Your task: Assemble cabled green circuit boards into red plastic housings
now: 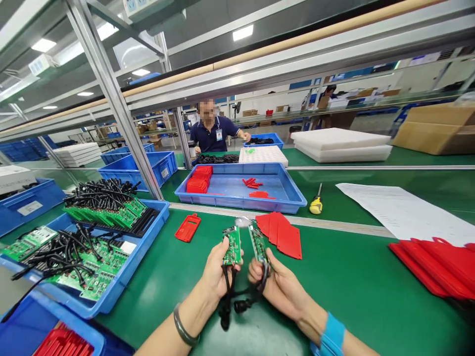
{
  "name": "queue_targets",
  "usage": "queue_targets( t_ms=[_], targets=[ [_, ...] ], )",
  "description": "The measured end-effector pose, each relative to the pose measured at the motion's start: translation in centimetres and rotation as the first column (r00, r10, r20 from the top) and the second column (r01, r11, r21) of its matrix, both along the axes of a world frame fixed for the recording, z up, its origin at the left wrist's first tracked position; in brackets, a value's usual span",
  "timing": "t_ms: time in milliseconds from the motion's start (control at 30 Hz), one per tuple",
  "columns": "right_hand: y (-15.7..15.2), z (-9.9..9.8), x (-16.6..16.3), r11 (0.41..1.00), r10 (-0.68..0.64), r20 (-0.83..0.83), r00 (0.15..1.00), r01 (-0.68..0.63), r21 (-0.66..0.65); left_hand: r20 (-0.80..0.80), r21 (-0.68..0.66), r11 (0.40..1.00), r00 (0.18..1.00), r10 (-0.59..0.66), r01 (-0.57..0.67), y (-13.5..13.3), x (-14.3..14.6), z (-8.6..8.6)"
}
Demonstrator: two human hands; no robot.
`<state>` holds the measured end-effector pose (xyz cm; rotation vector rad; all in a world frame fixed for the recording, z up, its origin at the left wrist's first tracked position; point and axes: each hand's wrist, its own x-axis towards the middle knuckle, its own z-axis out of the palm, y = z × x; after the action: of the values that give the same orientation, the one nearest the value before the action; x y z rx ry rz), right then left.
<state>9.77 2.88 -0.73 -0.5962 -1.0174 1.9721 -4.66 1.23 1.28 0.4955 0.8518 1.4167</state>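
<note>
My left hand point(215, 272) is closed around a green circuit board point(232, 245), held upright with black cables hanging below it. My right hand point(274, 283) grips a second green circuit board point(258, 243), tilted slightly, its black cable point(241, 304) trailing down between my wrists. Both boards are held side by side above the green bench mat. A red plastic cover point(187, 227) lies flat just beyond my left hand, and a fanned pile of red covers point(282, 232) lies just beyond my right hand.
A blue tray point(128, 262) on my left holds several green boards with black cables. Another blue tray point(297, 198) ahead holds red parts. A yellow-handled screwdriver point(316, 203), paper sheets point(404, 210) and red covers point(438, 264) lie to the right. A person works across the bench point(213, 129).
</note>
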Motion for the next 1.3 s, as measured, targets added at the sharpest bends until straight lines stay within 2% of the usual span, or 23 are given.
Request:
queue_targets(
  t_ms=[67,100,133,167,200,233,267,367,433,500,567,667,733,833,933,1033,1100,1200,1300],
  targets=[
    [-0.3,0.2,-0.3,0.989,-0.024,-0.149,0.989,0.002,-0.146,-0.031,-0.029,1.0,1.0,0.004,-0.005,0.0,-0.7,1.0],
    [-0.3,0.3,-0.3,0.975,-0.045,-0.197,0.979,0.0,-0.222,-0.113,-0.026,1.0,0.993,-0.02,0.017,0.1,-1.6,1.6],
    [-0.3,0.4,-0.1,0.954,-0.067,-0.216,0.974,-0.001,-0.299,-0.264,-0.015,0.999,0.963,-0.05,0.048,0.2,-2.8,2.4],
    [-0.3,0.5,0.2,0.929,-0.082,-0.208,0.975,-0.001,-0.371,-0.449,-0.013,0.995,0.888,-0.095,0.1,0.2,-4.3,3.1],
    [-0.2,0.6,0.7,0.9,-0.09,-0.182,0.979,0.002,-0.437,-0.648,-0.028,0.99,0.751,-0.124,0.139,0.3,-6.1,3.8],
    [-0.1,0.6,1.2,0.871,-0.101,-0.149,0.984,0.015,-0.492,-0.831,-0.056,0.988,0.543,-0.125,0.141,0.3,-8.1,4.3],
    [-0.1,0.5,1.7,0.848,-0.116,-0.117,0.986,0.037,-0.529,-0.888,-0.08,0.99,0.442,-0.125,0.119,0.4,-10.2,4.7],
    [0.0,0.2,2.8,0.829,-0.164,-0.037,0.986,0.117,-0.547,-0.967,-0.131,0.991,0.219,-0.128,-0.003,0.7,-15.7,4.9],
    [0.0,-0.1,3.2,0.836,-0.174,-0.006,0.985,0.144,-0.529,-0.99,-0.138,0.984,0.043,-0.134,-0.114,1.2,-17.7,4.3],
    [0.1,-0.4,3.3,0.842,-0.167,-0.014,0.986,0.135,-0.523,-0.984,-0.105,0.974,-0.119,-0.13,-0.2,2.0,-18.1,3.4],
    [0.2,-0.6,3.3,0.849,-0.165,-0.067,0.984,0.107,-0.517,-0.967,-0.053,0.971,-0.229,-0.108,-0.234,3.1,-17.4,2.2],
    [0.4,-0.6,3.5,0.888,-0.153,-0.195,0.969,0.048,-0.457,-0.958,0.002,0.98,-0.282,-0.055,-0.199,5.3,-15.5,0.6],
    [0.3,-0.4,3.8,0.915,-0.148,-0.253,0.956,0.034,-0.403,-0.969,0.033,0.985,-0.247,-0.01,-0.167,6.6,-14.5,-0.1],
    [0.1,0.2,4.2,0.941,-0.169,-0.264,0.949,0.076,-0.329,-0.984,0.144,0.977,-0.124,0.124,-0.16,8.1,-13.4,-0.3],
    [-0.3,1.0,4.5,0.958,-0.176,-0.245,0.953,0.109,-0.264,-0.92,0.322,0.91,0.143,0.366,-0.26,8.9,-12.1,0.2],
    [-0.8,2.1,4.8,0.967,-0.183,-0.173,0.968,0.145,-0.21,-0.744,0.34,0.856,0.445,0.498,-0.39,9.3,-9.9,0.6],
    [-1.0,3.0,5.2,0.979,-0.164,-0.127,0.978,0.145,-0.146,-0.649,0.256,0.881,0.605,0.461,-0.397,9.1,-7.7,0.5],
    [-1.0,4.2,5.9,0.998,-0.047,-0.036,0.998,0.046,-0.044,-0.488,0.091,0.945,0.814,0.316,-0.313,7.9,-3.8,-0.3],
    [-0.9,4.8,6.8,0.998,-0.016,0.141,0.99,0.007,0.063,-0.329,-0.016,0.984,0.93,0.162,-0.177,5.9,-0.3,-1.2]
  ],
)
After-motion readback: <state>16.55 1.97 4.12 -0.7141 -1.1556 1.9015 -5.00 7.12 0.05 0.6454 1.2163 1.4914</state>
